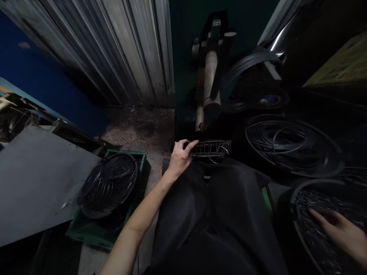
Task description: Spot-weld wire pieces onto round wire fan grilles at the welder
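Observation:
My left hand (180, 156) grips the left end of a small wire-frame basket (212, 148) held level above my dark-trousered knees. My right hand (342, 232) reaches at the lower right into a round black tub (298, 191) filled with small dark metal pieces; its fingers are spread over the pile and I cannot tell whether they hold any.
A green crate (94, 233) with a stack of black wire rings stands at lower left beside a grey board (34, 179). Large wire coils (289, 143) lie at right. A machine post (210, 82) stands ahead, with corrugated metal sheeting (123, 49) behind. More wire rings lie on the floor (137, 133).

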Available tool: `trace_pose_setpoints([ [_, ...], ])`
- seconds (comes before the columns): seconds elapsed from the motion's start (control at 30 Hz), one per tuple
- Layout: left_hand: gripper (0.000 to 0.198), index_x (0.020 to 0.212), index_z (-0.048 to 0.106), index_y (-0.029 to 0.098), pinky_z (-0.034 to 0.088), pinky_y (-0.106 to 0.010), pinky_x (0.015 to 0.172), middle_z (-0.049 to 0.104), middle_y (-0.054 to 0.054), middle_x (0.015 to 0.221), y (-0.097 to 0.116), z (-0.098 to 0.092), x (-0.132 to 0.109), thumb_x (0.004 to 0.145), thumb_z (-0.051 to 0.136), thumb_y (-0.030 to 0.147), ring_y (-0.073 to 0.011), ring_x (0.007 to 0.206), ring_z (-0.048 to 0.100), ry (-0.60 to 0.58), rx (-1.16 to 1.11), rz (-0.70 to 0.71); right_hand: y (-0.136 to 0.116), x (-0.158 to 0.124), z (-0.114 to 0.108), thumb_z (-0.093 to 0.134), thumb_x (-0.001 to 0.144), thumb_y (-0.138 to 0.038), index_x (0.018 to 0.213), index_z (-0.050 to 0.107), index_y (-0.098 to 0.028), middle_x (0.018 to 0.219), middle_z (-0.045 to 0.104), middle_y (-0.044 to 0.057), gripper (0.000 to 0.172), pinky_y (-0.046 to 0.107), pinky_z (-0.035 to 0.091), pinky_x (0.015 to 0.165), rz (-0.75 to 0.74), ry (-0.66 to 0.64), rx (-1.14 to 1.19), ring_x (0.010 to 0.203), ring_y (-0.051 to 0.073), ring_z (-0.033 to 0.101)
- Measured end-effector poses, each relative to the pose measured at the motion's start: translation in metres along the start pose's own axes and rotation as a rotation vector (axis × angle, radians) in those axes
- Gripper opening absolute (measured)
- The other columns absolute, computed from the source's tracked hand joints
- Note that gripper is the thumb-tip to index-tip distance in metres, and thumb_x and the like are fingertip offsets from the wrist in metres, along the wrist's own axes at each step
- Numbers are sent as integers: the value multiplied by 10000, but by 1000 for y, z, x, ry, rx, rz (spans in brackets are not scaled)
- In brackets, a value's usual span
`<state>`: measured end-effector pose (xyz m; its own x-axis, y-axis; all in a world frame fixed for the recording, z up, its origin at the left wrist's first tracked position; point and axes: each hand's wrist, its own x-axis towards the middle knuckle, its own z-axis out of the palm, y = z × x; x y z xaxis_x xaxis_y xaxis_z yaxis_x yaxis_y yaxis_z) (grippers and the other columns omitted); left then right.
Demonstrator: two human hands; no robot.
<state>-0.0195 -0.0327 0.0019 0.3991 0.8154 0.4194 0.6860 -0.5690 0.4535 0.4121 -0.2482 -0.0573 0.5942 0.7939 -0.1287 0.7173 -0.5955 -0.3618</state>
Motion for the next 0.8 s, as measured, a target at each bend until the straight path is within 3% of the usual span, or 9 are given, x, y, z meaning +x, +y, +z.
trace_pose_setpoints([
  [0.03,692,1321,446,278,428,-420,990,434,-76,1172,2,0,1,701,550,-11,-221,1131,465,-12,19,4,-31,-4,-2,592,591,-516,529,535,-312,633,599,182,221,435,380,536,134,-15,138,577,281,566],
  [0.1,692,1333,435,280,409,-454,1007,435,-80,1178,5,2,3,710,543,-3,-228,1134,466,-31,49,9,-95,-13,-4,651,545,-505,620,586,-294,750,643,179,234,450,432,608,167,2,396,678,289,604],
  [0.2,683,1341,420,293,360,-505,1046,438,-74,1184,9,3,6,727,546,21,-232,1142,465,-43,81,11,-173,-23,5,705,558,-526,812,635,-225,786,667,126,400,428,494,636,-21,-142,735,684,269,628],
  [0.3,676,1346,409,296,323,-533,1073,436,-71,1190,11,3,7,738,551,38,-233,1147,463,-59,100,9,-221,-29,22,679,652,-518,978,646,-187,858,686,95,466,362,517,604,-235,-318,811,684,224,641],
  [0.4,678,1346,402,296,309,-549,1082,434,-70,1193,11,2,8,737,552,38,-236,1147,463,-74,108,-4,-246,-33,32,598,766,-479,973,685,-208,964,691,65,353,361,512,759,-445,-297,693,845,217,645],
  [0.5,667,1332,405,277,315,-548,1082,434,-70,1191,10,3,7,729,563,40,-239,1144,462,-70,108,-15,-263,-33,32,568,804,-453,860,705,-211,899,694,51,283,357,489,817,-557,-178,633,859,210,638],
  [0.67,647,1312,411,251,324,-541,1079,445,-74,1180,12,7,7,722,568,36,-238,1121,472,-51,101,-12,-285,-26,28,620,771,-456,939,692,-209,915,700,46,308,340,512,759,-464,-156,761,808,199,650],
  [0.8,650,1307,410,258,310,-545,1088,447,-71,1178,14,8,9,718,560,29,-237,1118,475,-52,114,-1,-295,-14,34,619,750,-524,865,683,-182,785,692,48,366,312,511,630,-382,-196,792,690,193,634],
])
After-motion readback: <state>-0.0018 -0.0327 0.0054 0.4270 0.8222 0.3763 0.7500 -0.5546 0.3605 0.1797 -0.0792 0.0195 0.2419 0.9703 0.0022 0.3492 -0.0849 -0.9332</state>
